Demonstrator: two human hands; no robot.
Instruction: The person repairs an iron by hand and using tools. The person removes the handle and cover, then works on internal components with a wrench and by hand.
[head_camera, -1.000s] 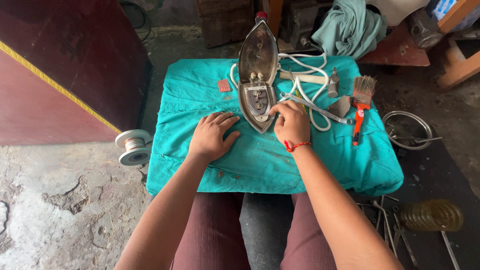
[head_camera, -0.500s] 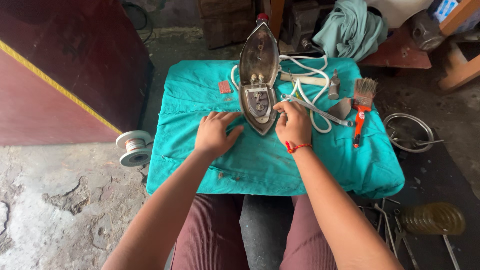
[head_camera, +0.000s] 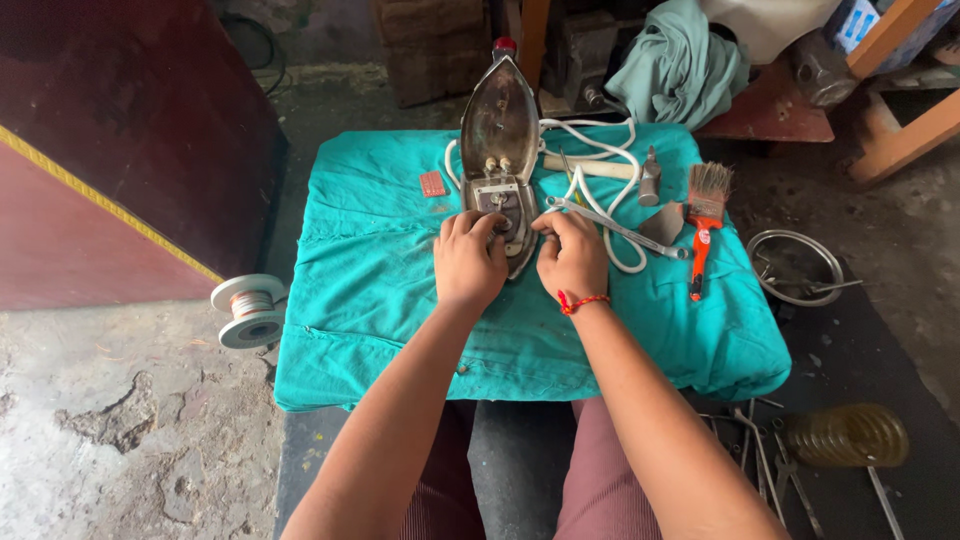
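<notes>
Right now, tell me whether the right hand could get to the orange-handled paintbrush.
Probably yes. The right hand rests at the opened clothes iron, and the orange-handled paintbrush lies to its right on the teal cloth. Only the white cord and a metal tool lie flat between them, low enough to reach over.

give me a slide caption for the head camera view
Both hands, left hand and right hand, work at the rear of an opened clothes iron on a teal cloth.

iron (head_camera: 497, 140) lies mid-cloth (head_camera: 380, 290), brush (head_camera: 705, 215) right, spool (head_camera: 248, 310) left.

Soft even daylight, sharp, slight wide-angle distortion.
</notes>
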